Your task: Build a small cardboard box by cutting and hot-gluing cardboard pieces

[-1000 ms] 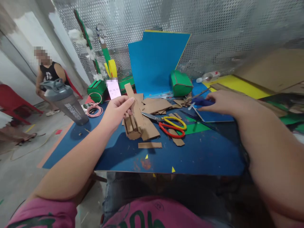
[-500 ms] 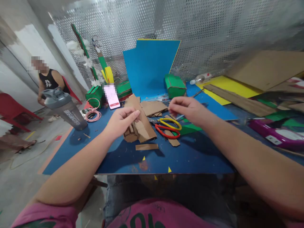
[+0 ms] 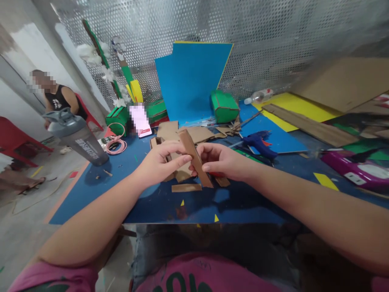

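Note:
A folded strip of brown cardboard (image 3: 194, 156) is held up at a slant between my two hands, above the table. My left hand (image 3: 168, 160) pinches its left side, thumb in front. My right hand (image 3: 217, 162) grips its right edge with thumb and fingers. Behind and below lie more cardboard pieces (image 3: 167, 129), partly covered by my hands. A short flat cardboard strip (image 3: 186, 188) lies on the blue tabletop in front. Of the scissors, only a bit of red handle shows under my right hand.
On the left stand a grey shaker bottle (image 3: 82, 138), a coiled pink cable (image 3: 115, 144) and a phone (image 3: 140, 119). A blue glue gun (image 3: 261, 144) lies right of my hands, near a green block (image 3: 224, 106). A purple device (image 3: 355, 168) sits far right. A person (image 3: 62, 99) sits beyond the table.
My right hand has come left and down to the cardboard strip. The strip is now raised and tilted between both hands, over the scissors. The glue gun, formerly behind my right hand, shows.

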Demonstrator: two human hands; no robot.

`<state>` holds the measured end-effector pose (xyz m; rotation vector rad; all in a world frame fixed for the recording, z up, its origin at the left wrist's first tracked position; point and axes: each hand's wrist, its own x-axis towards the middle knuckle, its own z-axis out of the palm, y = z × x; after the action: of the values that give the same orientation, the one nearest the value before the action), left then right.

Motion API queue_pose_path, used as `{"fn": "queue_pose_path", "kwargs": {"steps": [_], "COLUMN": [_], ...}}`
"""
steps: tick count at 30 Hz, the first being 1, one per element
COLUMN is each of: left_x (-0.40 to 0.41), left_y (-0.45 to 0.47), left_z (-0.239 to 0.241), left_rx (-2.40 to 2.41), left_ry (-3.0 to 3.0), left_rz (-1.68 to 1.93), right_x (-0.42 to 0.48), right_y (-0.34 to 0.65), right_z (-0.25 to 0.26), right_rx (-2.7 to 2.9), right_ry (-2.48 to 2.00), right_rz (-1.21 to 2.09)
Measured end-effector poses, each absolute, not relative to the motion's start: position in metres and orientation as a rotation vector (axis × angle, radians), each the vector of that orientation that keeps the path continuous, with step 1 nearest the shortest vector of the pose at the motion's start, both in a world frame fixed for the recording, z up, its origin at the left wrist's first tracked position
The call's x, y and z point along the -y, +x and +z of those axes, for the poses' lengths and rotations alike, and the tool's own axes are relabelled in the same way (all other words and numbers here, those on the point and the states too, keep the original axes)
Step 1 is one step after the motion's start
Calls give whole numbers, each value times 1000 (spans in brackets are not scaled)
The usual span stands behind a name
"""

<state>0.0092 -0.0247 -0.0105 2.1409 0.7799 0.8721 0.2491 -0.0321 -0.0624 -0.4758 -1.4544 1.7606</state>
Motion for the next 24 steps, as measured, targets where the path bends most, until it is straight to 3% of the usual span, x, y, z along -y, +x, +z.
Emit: {"fn": "queue_pose_path", "kwargs": {"steps": [6,9,24], "left_x": [-23,-47,-39], "left_y": [-24,-39,-38], "left_z": [-12,-16,-14], "left_rx": [-1308,-1550,-1313], "left_ry": [1977,1679,1441], "left_rz": [1199,890,623], "right_x": [30,27,21], "right_y": [261,265,271], "right_z": [-60,-61,-56], "right_rx": [1285,1233,1211], "right_ry": [-623,-664,-636], "right_rz": [1722,1693,1775]}}
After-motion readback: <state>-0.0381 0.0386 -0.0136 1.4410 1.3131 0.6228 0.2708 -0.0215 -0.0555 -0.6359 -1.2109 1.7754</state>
